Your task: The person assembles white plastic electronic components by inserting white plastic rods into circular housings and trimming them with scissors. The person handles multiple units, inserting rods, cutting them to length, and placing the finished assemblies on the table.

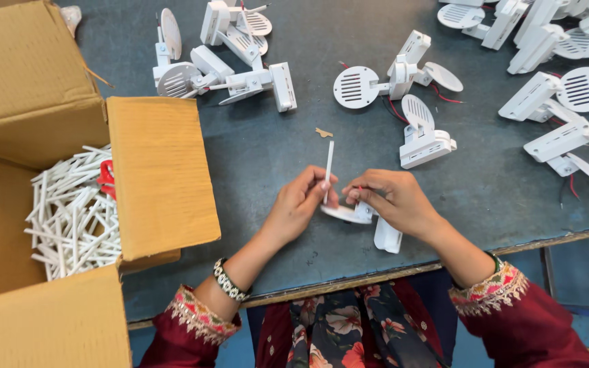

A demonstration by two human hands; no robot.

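Near the tabletop's left edge, open cardboard box (161, 170) of white sticks (73, 215). Near the front edge, left hand (300, 204) pinching one upright white stick (328, 167); right hand (393, 201) gripping white plastic assembly (366, 218). Possible trouble: thin stick bending or slipping if pushed off-line.

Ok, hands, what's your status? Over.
Left hand pinching white stick upright. Right hand gripping white plastic part. Nothing blocking them.

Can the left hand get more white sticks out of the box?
Probably yes. The cardboard box stands open beside the left hand, its flap folded out, and the white sticks lie uncovered. But that hand already pinches one white stick, so its grip is busy.
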